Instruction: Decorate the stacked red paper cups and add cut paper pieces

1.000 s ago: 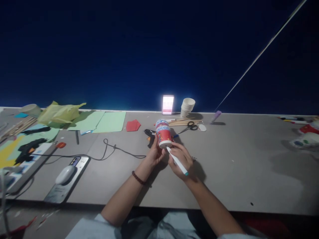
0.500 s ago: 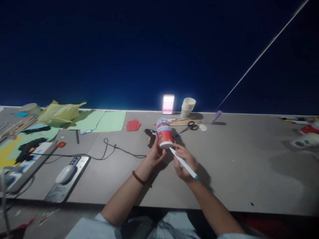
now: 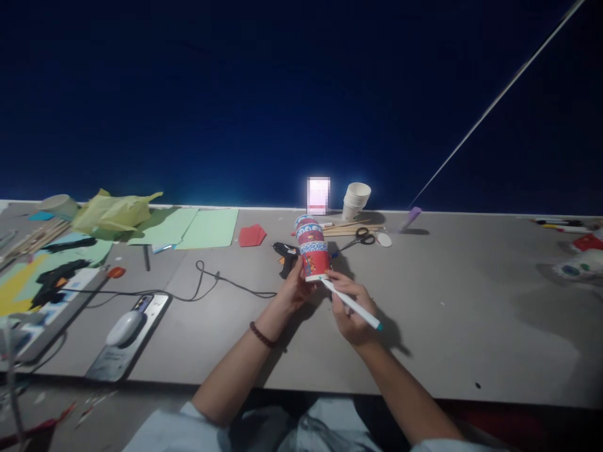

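My left hand (image 3: pixel 293 290) grips a paper cup (image 3: pixel 313 248) painted red with blue and white bands, held above the grey table (image 3: pixel 452 314) with its white rim toward me and its top tilted away. My right hand (image 3: pixel 354 307) is closed round a white marker (image 3: pixel 351 304) with a teal end; the marker's tip touches the cup's lower rim. A dark bead bracelet (image 3: pixel 262 337) sits on my left wrist.
Behind the cup lie a black glue gun (image 3: pixel 285 253), scissors (image 3: pixel 358 239), wooden sticks, a stack of white paper cups (image 3: pixel 355 201) and a red paper piece (image 3: pixel 251 236). To the left are green sheets (image 3: pixel 210 229), a cable, a phone and a white mouse (image 3: pixel 123 328). Painted objects rest at the far right.
The cup has risen slightly and tipped more upright. My right hand slid right, and the marker's teal end swung out to the right while its tip stayed at the rim.
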`<state>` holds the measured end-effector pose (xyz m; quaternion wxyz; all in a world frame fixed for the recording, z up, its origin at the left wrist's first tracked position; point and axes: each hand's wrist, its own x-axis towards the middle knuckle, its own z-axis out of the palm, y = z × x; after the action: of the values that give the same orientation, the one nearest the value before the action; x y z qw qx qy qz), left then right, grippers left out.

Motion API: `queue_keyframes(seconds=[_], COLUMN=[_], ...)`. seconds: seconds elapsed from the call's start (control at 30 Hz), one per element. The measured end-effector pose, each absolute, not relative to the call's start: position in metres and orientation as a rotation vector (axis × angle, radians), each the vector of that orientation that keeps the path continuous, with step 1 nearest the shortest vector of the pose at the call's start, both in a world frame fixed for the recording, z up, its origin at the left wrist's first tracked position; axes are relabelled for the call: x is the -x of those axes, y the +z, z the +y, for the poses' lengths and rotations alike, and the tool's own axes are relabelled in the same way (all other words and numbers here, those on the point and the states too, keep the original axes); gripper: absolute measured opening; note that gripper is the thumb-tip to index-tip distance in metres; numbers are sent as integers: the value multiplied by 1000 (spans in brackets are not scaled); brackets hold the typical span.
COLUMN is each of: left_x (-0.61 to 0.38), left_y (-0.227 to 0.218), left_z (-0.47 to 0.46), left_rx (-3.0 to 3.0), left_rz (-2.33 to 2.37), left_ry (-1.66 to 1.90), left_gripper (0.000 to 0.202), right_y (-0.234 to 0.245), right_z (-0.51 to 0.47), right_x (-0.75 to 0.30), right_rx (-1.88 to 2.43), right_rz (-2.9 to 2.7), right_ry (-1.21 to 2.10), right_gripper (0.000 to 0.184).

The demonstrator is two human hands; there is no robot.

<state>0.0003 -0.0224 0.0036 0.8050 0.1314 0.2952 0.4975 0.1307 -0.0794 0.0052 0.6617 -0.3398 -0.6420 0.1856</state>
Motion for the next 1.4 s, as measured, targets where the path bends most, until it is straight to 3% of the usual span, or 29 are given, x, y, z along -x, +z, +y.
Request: queue_keyframes(seconds=[0.67,1.4], left_x=[1,0], left_y=[7,-12], left_z=[-22,-18], left_rx=[-309,-433], left_rz=[610,616], left_ry=[1071,1152], left_gripper=[49,46], right_y=[1,0], right_z=[-79,-67], right_x=[-130,-130], right_rx=[827,1113], right_rz=[-1164,-1028], right_ry=[662,612], right_gripper=[2,23])
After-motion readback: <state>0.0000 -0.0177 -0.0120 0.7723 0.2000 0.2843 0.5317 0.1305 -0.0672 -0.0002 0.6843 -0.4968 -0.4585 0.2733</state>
